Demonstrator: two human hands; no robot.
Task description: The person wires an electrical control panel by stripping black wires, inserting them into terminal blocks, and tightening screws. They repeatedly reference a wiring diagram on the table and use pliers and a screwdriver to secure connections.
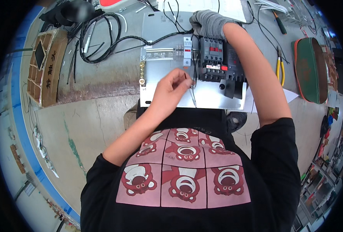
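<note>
Black wires [195, 69] meet the left hand [173, 89] near a contactor [213, 52] bearing print

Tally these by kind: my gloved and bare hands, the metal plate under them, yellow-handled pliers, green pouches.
Gloved hand, the right hand: 1
Bare hand, the left hand: 1
Metal plate under the hands: 1
Yellow-handled pliers: 1
Green pouch: 1
Total: 5

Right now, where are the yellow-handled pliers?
In the head view, the yellow-handled pliers lie on the right side of the bench, between the person's right forearm and the green case.
</note>
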